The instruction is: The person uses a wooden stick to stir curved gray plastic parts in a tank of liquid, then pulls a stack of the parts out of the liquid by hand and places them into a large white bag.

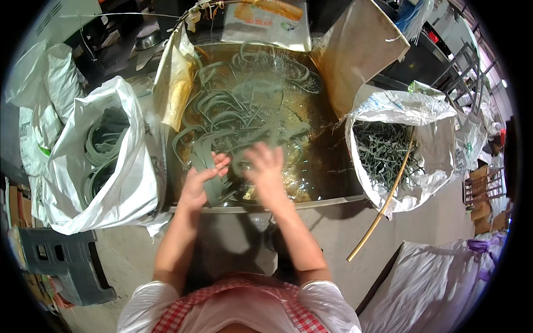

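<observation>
Workshop floor [119, 244] is bare grey, clutter along both edges of the view. Going left to right:

Far left, dark plastic stool-like piece [64, 261] on the floor. Above it, open white sack [125, 208] with coiled grey-green strips [104, 143] inside.

Center, metal-rimmed tub [327, 203] with brownish water [327, 161]. Loose pile of wet grey-green strips [222, 105] in its left and middle part, loops reaching to the back.

Left hand [197, 183]: over the tub's front rim, forearm angled up and slightly inward, palm turned right. Thumb and curled fingers grasp a flat strip [204, 158]; its lower end hangs below the hand, its upper end runs into the pile.

Right hand [266, 172]: just right of it, above the water, forearm leaning inward, back of hand up, fingers pointing away from the body. Motion-blurred; can't tell if it grips anything. Strip loops just beside it.

Right, second white sack [436, 116] with dark green cuttings [383, 150]; thin tan stick [386, 205] leans out over its front edge.
</observation>
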Available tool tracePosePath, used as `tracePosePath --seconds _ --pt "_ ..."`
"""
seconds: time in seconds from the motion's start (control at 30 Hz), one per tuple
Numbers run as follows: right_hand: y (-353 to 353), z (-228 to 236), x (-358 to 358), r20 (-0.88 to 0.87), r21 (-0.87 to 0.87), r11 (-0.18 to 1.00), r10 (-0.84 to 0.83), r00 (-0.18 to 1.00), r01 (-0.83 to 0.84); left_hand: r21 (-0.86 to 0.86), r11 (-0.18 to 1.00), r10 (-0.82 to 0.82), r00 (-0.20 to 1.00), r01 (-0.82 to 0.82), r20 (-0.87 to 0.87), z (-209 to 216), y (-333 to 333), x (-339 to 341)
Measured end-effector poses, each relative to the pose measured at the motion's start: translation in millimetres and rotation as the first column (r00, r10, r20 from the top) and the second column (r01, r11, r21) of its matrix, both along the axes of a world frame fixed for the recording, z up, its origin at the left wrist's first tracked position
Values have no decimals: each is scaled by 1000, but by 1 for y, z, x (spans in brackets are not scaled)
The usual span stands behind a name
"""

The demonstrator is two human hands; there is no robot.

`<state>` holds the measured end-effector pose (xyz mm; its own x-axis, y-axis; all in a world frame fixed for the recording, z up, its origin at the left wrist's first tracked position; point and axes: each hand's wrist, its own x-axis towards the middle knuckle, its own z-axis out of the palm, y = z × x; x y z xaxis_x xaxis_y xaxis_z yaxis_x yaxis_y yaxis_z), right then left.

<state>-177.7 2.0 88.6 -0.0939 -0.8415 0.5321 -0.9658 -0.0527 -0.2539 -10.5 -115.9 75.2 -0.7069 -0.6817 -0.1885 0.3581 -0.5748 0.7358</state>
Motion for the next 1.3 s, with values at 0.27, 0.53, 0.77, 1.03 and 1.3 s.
tracePosePath --seconds 0.27,0.53,0.77,1.03,1.3 --pt "-16 -4 42 432 -311 897 428 794 -314 33 979 -200 979 202 -42 -9 4 17" --pt "-15 -4 -18 951 -73 839 -104 290 540 -81 976 -191 971 204 141 17 -1 34" --pt "-17 -79 -47 685 550 763 -177 -707 341 -148 971 -195 981 190 -19 31 -8 53" --pt "-24 -120 -66 405 97 814 494 -769 573 -235 931 -302 950 278 -74 29 -9 56" --pt "-3 -114 -49 934 202 874 -36 -354 443 -168 985 -54 982 24 -180 23 -13 52"
